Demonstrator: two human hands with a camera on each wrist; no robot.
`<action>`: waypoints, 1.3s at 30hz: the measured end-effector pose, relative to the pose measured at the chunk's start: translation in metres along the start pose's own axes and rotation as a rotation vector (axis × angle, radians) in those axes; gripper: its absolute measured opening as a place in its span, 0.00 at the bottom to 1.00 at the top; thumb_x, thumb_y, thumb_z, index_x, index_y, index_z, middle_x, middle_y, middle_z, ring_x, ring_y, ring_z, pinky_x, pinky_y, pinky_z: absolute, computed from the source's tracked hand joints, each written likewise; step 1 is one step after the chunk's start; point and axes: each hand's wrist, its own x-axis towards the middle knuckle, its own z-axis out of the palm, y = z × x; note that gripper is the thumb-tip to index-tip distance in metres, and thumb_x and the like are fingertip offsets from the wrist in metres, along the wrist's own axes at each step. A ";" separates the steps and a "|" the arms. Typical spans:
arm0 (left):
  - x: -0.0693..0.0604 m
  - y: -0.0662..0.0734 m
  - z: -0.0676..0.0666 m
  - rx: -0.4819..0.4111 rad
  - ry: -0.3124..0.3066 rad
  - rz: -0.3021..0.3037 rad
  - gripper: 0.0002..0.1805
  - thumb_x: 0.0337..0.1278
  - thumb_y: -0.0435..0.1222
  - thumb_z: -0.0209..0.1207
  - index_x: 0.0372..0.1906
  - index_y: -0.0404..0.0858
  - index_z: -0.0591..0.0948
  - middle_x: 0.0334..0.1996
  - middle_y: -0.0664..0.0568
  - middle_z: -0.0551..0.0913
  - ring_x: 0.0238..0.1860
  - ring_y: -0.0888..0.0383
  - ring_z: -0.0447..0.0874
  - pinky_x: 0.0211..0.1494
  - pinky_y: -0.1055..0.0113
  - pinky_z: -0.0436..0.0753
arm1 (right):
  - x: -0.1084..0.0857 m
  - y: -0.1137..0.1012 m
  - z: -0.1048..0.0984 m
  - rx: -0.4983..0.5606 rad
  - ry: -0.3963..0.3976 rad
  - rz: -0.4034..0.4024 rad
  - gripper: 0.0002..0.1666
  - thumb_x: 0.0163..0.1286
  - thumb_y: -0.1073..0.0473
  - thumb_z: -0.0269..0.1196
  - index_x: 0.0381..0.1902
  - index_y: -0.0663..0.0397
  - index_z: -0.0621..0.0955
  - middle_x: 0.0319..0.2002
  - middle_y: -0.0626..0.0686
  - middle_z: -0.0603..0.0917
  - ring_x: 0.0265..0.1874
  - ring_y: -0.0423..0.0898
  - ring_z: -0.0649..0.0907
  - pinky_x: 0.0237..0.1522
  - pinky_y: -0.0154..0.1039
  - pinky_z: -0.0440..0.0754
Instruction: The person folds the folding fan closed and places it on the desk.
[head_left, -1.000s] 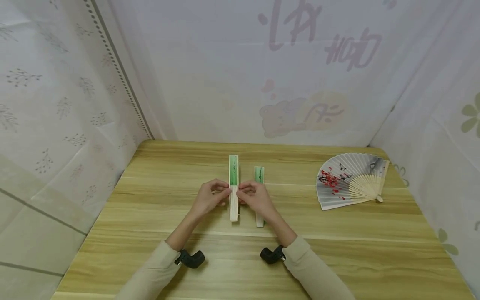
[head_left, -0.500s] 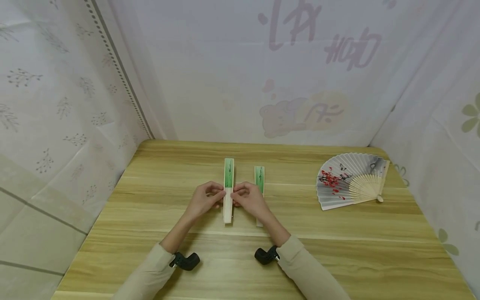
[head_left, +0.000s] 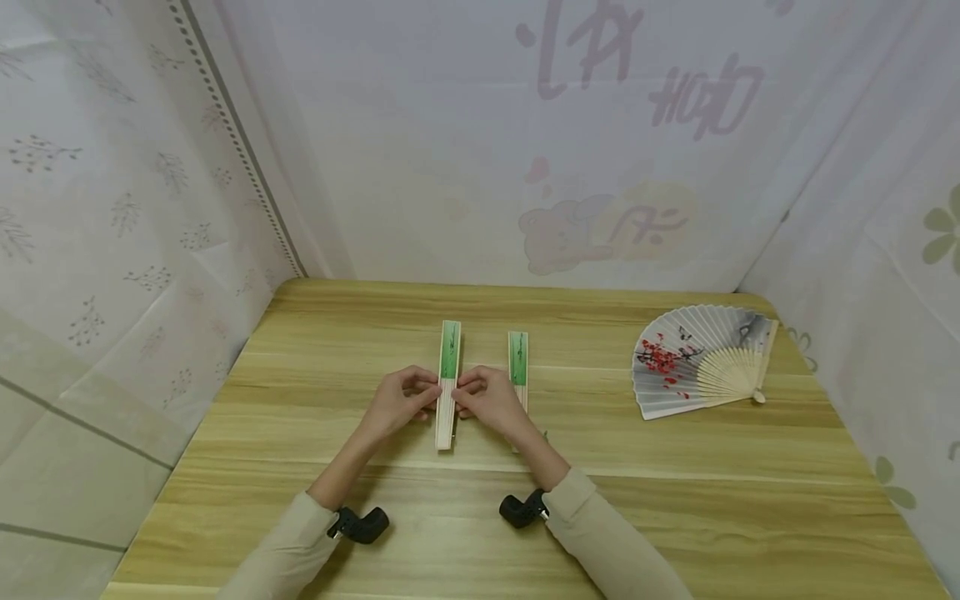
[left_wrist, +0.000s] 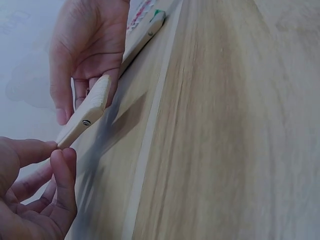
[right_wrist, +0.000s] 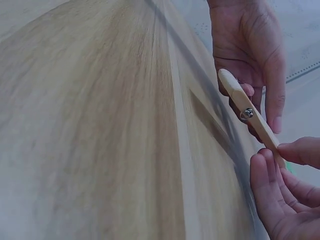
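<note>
A narrow folded fan point(head_left: 446, 421), far part green with dark markings, near part pale ribs, a metal rivet point(left_wrist: 86, 122) by the near end. It is raised above the worktop point(head_left: 645, 508), leaning slightly right, pinched between left hand point(head_left: 396, 405) and right hand point(head_left: 492, 402).

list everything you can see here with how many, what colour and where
held folded fan: 1, green and pale, between both hands
second folded fan: 1, green and pale, on table, partly behind right arm
open fan: 1, greyish-white with red blossoms, table's right side
table: 1, yellow-brown, under everything
printed cloth: three sides, whitish, around table
wrist devices: 2, black, at cuffs
sleeves: 2, beige, on arms
hands: 2, bare, pinching held fan's sides
</note>
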 end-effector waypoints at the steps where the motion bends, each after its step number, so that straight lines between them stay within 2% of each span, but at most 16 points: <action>1: 0.000 0.000 -0.002 -0.001 -0.001 0.000 0.12 0.68 0.29 0.63 0.51 0.26 0.80 0.41 0.39 0.86 0.37 0.48 0.87 0.31 0.64 0.86 | 0.001 0.000 0.001 0.009 -0.002 0.002 0.10 0.69 0.69 0.67 0.46 0.69 0.80 0.35 0.58 0.85 0.29 0.51 0.87 0.33 0.43 0.88; 7: -0.003 -0.002 -0.010 -0.010 0.001 -0.004 0.14 0.68 0.29 0.64 0.53 0.24 0.79 0.43 0.37 0.85 0.40 0.45 0.87 0.34 0.60 0.87 | 0.003 -0.001 0.007 0.045 -0.016 0.015 0.10 0.69 0.70 0.68 0.46 0.69 0.80 0.35 0.58 0.86 0.30 0.51 0.88 0.34 0.43 0.88; 14: -0.005 -0.006 -0.014 -0.001 -0.028 0.001 0.14 0.69 0.26 0.61 0.53 0.20 0.77 0.42 0.33 0.84 0.40 0.41 0.86 0.34 0.55 0.87 | 0.006 0.001 0.013 0.044 -0.009 0.015 0.10 0.68 0.71 0.67 0.45 0.71 0.80 0.33 0.58 0.86 0.27 0.51 0.88 0.31 0.42 0.88; 19: -0.007 -0.009 -0.016 0.007 -0.011 0.006 0.14 0.69 0.27 0.61 0.54 0.22 0.78 0.42 0.37 0.85 0.39 0.45 0.86 0.34 0.59 0.87 | 0.006 -0.001 0.018 0.019 -0.009 0.026 0.10 0.67 0.71 0.68 0.44 0.70 0.81 0.33 0.57 0.86 0.27 0.51 0.88 0.30 0.42 0.87; 26: -0.011 -0.009 -0.019 0.037 0.010 0.022 0.13 0.68 0.27 0.63 0.52 0.23 0.79 0.40 0.39 0.85 0.37 0.45 0.86 0.30 0.61 0.86 | 0.008 -0.002 0.022 0.002 -0.027 0.035 0.09 0.68 0.71 0.67 0.43 0.70 0.80 0.32 0.58 0.85 0.26 0.52 0.87 0.29 0.41 0.87; 35: -0.011 -0.011 -0.022 0.089 0.038 0.022 0.10 0.67 0.25 0.63 0.49 0.24 0.80 0.37 0.39 0.85 0.35 0.46 0.86 0.29 0.63 0.85 | 0.008 -0.005 0.024 0.013 -0.071 0.066 0.11 0.68 0.72 0.67 0.45 0.73 0.80 0.34 0.63 0.85 0.31 0.61 0.88 0.31 0.45 0.88; 39: -0.012 -0.010 -0.024 0.113 0.053 0.029 0.09 0.66 0.26 0.64 0.48 0.25 0.81 0.37 0.39 0.86 0.34 0.47 0.86 0.28 0.62 0.86 | 0.009 -0.005 0.022 0.024 -0.082 0.070 0.09 0.68 0.72 0.67 0.44 0.72 0.80 0.33 0.62 0.85 0.30 0.57 0.88 0.31 0.43 0.88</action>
